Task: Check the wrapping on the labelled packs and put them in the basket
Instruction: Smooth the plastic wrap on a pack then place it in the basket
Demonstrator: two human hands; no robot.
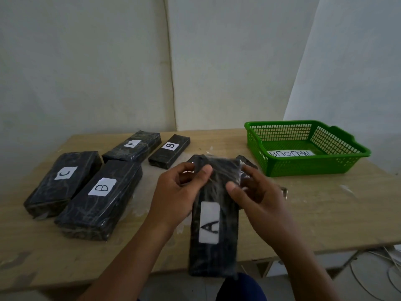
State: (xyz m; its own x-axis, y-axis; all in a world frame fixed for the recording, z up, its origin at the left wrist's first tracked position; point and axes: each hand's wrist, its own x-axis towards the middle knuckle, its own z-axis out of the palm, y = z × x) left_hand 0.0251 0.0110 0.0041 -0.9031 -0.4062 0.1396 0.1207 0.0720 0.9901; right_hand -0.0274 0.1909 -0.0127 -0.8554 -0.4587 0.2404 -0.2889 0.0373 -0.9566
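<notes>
— Left hand (175, 192)?
— Curled round the far end of the held pack marked A (213, 227), thumb pressed on its top face, fingers tucked behind its left edge.
— Right hand (258, 196)?
— Gripping the same end from the other side, thumb on top, fingers bent over the right edge into the clear wrapping.
— Position of that pack against the green basket (314, 168)?
— Nearer the camera than the basket and to its left, raised off the counter (325, 213), long axis running away from the viewer, near end hanging past the counter's front edge. White label facing up. Slightly blurred.
— Anything in the basket?
— Only a white paper strip with writing (290, 153) lying flat on the floor of it. Writing not readable with certainty.
— Remaining packs?
— All left of the basket, flat on the counter. Closest to it, a small pack marked B (170, 152). Just left of that, a pack marked A (132, 148). Farther left and nearer, a large pack marked B (99, 200), touching or almost touching a pack marked C (63, 181), the one farthest from the basket.
— More behind the hands?
— Dark wrapped corners showing past the fingers, between the held pack and the basket; mostly hidden, labels unseen.
— Under the counter?
— White cables (377, 272), below and right of the basket.
</notes>
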